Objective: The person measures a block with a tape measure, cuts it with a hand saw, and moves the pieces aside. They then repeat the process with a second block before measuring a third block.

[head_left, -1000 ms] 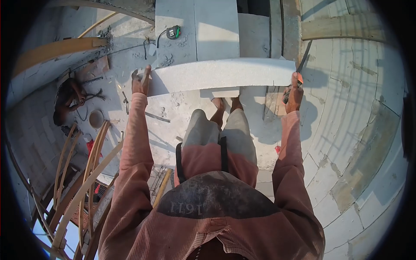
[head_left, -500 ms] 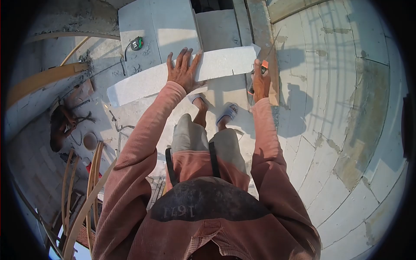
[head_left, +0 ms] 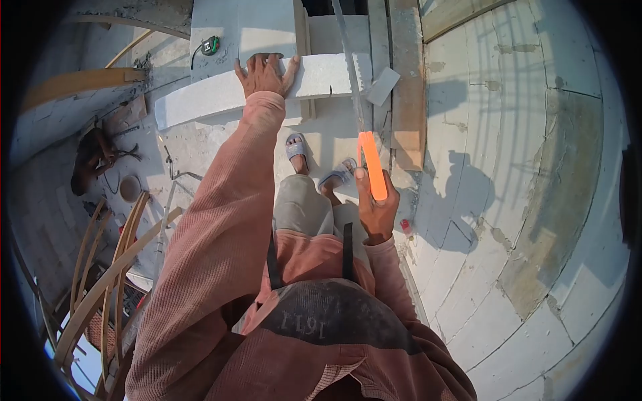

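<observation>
The left hand (head_left: 264,77), its grip spread open, seemingly steadies the long white rough-faced block (head_left: 317,75) at the pale grey slab's (head_left: 264,39) near end, while the right hand's (head_left: 380,215) closed grip holds the orange-handled metal saw (head_left: 374,170) across it.

The long white block (head_left: 200,101) is looking matt and chalky, its flat face fairly smooth and its right end roughly jagged. The saw blade (head_left: 346,50) is showing thin grey metal with a dull sheen, while the saw handle (head_left: 374,167) is glowing in bright orange, smooth plastic. A tape measure (head_left: 210,45) is displaying a black and green plastic case. The pink sleeve (head_left: 214,194) is showing ribbed, matt cloth, creased and dusty; the grey trousers (head_left: 301,200) are appearing as plain matt cloth. Curved strips (head_left: 115,271) are showing pale wood. The pale block surface (head_left: 481,294) is looking matt, with rough, patchy joints.
</observation>
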### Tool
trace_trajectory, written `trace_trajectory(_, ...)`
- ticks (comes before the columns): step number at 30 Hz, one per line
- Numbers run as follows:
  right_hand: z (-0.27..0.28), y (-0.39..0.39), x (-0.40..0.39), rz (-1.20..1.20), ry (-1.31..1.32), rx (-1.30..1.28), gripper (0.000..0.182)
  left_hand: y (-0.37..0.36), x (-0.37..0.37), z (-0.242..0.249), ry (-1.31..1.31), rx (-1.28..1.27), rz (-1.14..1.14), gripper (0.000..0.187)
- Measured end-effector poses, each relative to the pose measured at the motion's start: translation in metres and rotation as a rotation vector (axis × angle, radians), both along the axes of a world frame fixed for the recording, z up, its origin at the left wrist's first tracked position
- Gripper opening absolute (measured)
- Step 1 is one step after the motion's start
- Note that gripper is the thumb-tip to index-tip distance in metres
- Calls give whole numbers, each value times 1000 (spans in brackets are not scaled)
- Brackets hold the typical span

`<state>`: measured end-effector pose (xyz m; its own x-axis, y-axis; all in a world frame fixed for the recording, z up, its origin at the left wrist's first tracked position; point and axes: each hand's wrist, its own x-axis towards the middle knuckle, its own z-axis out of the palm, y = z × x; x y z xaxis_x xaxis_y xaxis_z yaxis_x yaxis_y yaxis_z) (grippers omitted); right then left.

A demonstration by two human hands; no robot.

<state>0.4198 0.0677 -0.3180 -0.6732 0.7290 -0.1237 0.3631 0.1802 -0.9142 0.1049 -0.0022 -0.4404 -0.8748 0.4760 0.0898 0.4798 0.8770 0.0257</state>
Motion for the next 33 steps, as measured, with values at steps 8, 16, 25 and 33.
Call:
trace_trajectory(8,-3,-41,-15,-12,15,-82,26,0,2,11,-80,2,26,71)
trace_trajectory(16,-5,-53,-12,-72,-1,-80,26,-2,-1,9,-139,17,31,78)
trace_trajectory(25,-6,-68,-4,-64,-34,-105,26,-7,-2,7,-166,43,13,78)
trace_trajectory(33,44,-129,106,-84,-274,-78,24,-4,-5,7,-167,48,8,78)
